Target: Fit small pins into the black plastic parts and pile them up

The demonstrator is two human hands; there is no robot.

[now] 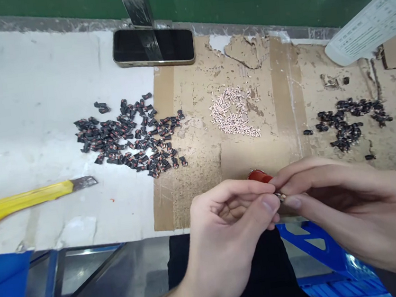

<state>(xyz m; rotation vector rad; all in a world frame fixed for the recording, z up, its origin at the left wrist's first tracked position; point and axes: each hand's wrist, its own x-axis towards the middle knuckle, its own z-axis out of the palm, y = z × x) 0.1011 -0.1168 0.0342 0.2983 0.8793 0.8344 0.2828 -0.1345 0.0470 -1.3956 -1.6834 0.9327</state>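
My left hand (230, 240) and my right hand (355, 207) meet over the front edge of the table, both closed in a pinch. Between their fingertips is a small shiny metal part (280, 196), mostly covered by the fingers. Just behind them sits a round red object (259, 175), partly hidden by my hands. A pile of tiny copper-coloured pieces (234, 123) lies on the cardboard beyond. To the left spreads a heap of small black parts with copper-coloured bits (110, 134). Another cluster of black parts (346, 131) lies to the right.
A yellow utility knife (28, 199) lies at the left with its blade out. At the back rests a phone (154, 47), beneath a metal upright (137, 5). A white bottle (366, 24) leans in at the right rear. Blue plastic crates (343, 289) stand below the table.
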